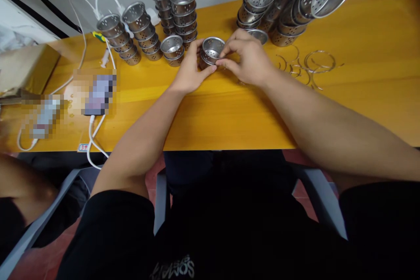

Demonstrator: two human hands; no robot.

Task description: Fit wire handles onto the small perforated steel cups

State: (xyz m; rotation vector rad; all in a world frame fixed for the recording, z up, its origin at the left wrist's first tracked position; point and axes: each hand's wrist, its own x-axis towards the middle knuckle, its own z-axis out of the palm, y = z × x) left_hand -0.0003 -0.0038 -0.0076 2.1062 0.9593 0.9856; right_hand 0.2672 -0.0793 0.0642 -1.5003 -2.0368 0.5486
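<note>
A small perforated metal strainer cup (213,48) stands upright on the wooden table in front of me, apparently nested in another one. My left hand (193,68) curls around its left side, with the thumb at the front. At the right rim, my right hand (244,56) has thumb and fingertips pinched together; whatever is between them is too small to make out. Just left of my left hand is a short stack of strainer cups (172,48). Thin metal wire rings and curved pieces (320,61) lie to the right, beyond my right wrist.
Tall stacks of strainer cups (183,13) line the back, with more leaning stacks (290,17) at back right. On the left lie two blurred-out devices, one a phone-like device (100,94), with white cables (92,133). A cardboard box (29,70) and another person's arm (26,188) are farther left.
</note>
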